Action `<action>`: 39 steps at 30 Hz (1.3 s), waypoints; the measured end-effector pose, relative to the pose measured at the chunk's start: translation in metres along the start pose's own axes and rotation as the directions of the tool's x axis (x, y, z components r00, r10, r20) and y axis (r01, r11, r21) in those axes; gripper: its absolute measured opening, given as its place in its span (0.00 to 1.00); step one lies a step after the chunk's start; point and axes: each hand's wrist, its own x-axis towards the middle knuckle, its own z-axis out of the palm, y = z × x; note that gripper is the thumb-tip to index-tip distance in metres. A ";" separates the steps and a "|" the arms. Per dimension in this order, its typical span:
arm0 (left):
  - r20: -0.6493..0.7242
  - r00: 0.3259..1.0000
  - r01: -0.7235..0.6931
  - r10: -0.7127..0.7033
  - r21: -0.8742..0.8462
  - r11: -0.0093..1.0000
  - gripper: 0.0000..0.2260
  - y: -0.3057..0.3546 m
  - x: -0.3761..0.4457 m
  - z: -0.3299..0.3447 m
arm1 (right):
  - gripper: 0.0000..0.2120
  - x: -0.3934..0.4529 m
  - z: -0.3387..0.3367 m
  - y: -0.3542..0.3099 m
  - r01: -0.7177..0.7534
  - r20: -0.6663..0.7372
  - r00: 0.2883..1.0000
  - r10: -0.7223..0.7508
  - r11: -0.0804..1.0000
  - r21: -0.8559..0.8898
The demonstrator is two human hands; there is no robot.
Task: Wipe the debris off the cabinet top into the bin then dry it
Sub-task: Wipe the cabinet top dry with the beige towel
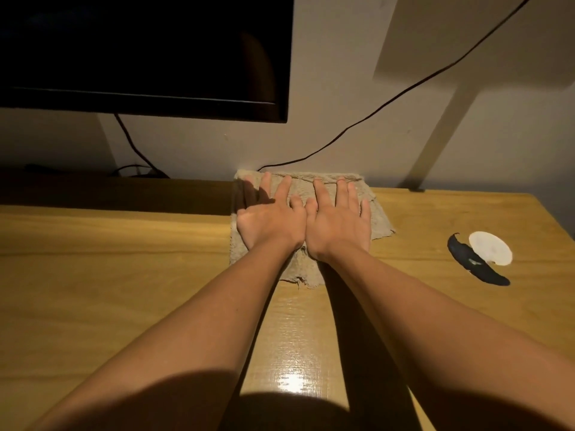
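A beige, frayed cloth lies flat on the wooden cabinet top, its far edge against the wall. My left hand and my right hand press side by side on it, palms down, fingers spread and pointing at the wall. Neither hand grips the cloth. To the right of the cloth lie two pieces of debris: a white round piece and a dark curved peel-like piece. No bin is in view.
A black monitor hangs above the back left. Black cables run along the wall down behind the cabinet top. The right edge of the cabinet top is close to the debris. A shiny streak runs between my forearms.
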 end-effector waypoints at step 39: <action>0.079 0.981 -0.183 0.178 0.069 0.981 0.25 -0.022 -0.404 0.005 | 0.29 -0.388 -0.016 0.124 -0.046 0.062 0.997 0.044 0.999 0.022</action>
